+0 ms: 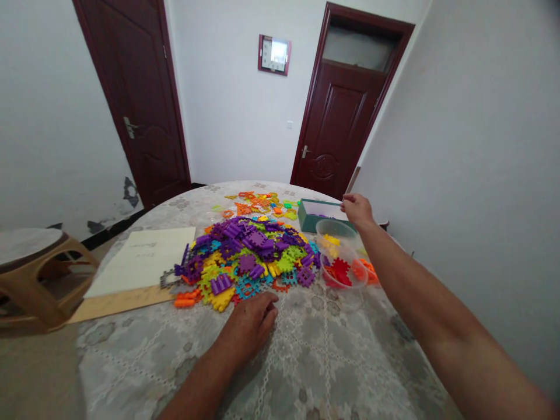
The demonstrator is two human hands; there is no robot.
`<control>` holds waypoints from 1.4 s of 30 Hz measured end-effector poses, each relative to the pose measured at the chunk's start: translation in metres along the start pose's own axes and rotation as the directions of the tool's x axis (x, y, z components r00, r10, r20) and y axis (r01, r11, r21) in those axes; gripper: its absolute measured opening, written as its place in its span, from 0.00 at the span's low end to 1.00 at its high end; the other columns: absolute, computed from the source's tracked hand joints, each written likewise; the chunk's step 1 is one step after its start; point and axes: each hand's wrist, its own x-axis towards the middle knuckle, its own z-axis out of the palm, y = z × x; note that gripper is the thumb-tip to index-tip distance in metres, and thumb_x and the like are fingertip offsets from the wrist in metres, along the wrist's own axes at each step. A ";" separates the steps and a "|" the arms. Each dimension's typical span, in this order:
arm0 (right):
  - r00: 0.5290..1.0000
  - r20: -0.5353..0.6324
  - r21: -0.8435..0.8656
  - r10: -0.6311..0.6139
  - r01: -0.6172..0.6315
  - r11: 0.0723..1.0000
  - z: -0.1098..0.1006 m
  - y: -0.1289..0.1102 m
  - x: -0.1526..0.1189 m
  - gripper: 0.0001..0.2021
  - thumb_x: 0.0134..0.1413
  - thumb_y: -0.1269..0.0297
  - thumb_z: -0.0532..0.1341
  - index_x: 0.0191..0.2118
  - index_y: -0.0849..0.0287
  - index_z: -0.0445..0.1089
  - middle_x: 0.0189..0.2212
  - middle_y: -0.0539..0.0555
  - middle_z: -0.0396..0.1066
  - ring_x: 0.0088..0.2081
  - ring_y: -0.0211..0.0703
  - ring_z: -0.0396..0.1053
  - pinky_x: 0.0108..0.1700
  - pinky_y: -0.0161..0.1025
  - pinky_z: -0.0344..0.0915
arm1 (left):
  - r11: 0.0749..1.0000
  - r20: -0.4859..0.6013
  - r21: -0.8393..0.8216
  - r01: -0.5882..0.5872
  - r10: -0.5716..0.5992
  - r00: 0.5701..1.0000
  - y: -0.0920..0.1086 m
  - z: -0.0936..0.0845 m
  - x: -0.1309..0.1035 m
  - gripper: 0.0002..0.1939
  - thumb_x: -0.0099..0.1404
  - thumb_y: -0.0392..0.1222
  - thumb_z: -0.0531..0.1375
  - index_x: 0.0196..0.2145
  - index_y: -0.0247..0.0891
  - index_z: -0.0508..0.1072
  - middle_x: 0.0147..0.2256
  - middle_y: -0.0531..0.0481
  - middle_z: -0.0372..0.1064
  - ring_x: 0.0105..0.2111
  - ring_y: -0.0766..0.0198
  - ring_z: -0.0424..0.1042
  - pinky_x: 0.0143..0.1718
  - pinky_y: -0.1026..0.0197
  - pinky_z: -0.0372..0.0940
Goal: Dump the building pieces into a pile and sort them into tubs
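Observation:
My left hand [254, 318] rests on the tablecloth at the near edge of a big heap of plastic building pieces [247, 262]. Its fingers are curled in and nothing shows in them. Purple, yellow, green, blue and orange notched pieces make up the heap. My right hand [357, 208] is raised at the right end of a green box [308, 219], fingers pinched together; whatever they hold is hidden. Some purple pieces lie inside the box. Just in front of it, one clear plastic tub [321, 226] has yellow pieces and another clear tub [363, 280] has red ones.
Orange pieces [371, 272] lie right of the tubs, partly behind my right forearm. More orange and yellow pieces [251, 207] spread behind the heap. A pale sheet [144, 256] and a brown cardboard strip [122, 302] lie at left. A stool [44, 280] stands beside the round table.

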 end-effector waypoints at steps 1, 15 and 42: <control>1.000 0.008 0.029 0.011 -0.011 1.000 0.004 0.000 -0.011 0.15 0.58 0.71 0.58 0.49 0.65 0.74 0.38 0.59 0.79 0.33 0.39 0.76 0.37 0.36 0.75 | 1.000 0.000 0.003 0.001 -0.001 1.000 0.000 0.000 0.000 0.14 0.71 0.38 0.55 0.51 0.41 0.77 0.45 0.43 0.80 0.47 0.56 0.78 0.50 0.55 0.67; 0.731 0.506 0.064 -0.458 0.497 0.865 0.046 -0.021 -0.255 0.14 0.61 0.74 0.60 0.51 0.57 0.74 0.49 0.58 0.74 0.52 0.48 0.72 0.55 0.46 0.70 | 0.976 -0.156 0.146 -0.160 0.182 0.971 -0.002 0.000 0.000 0.12 0.73 0.38 0.55 0.49 0.40 0.76 0.44 0.44 0.81 0.45 0.56 0.80 0.50 0.55 0.72; 0.825 0.451 -0.147 -0.341 0.446 0.883 0.082 0.021 -0.249 0.22 0.64 0.67 0.60 0.62 0.57 0.68 0.58 0.64 0.66 0.59 0.56 0.68 0.58 0.51 0.70 | 0.855 -0.152 0.519 0.025 0.063 0.986 -0.006 -0.015 0.000 0.14 0.68 0.35 0.60 0.51 0.37 0.75 0.52 0.39 0.72 0.56 0.49 0.70 0.59 0.47 0.64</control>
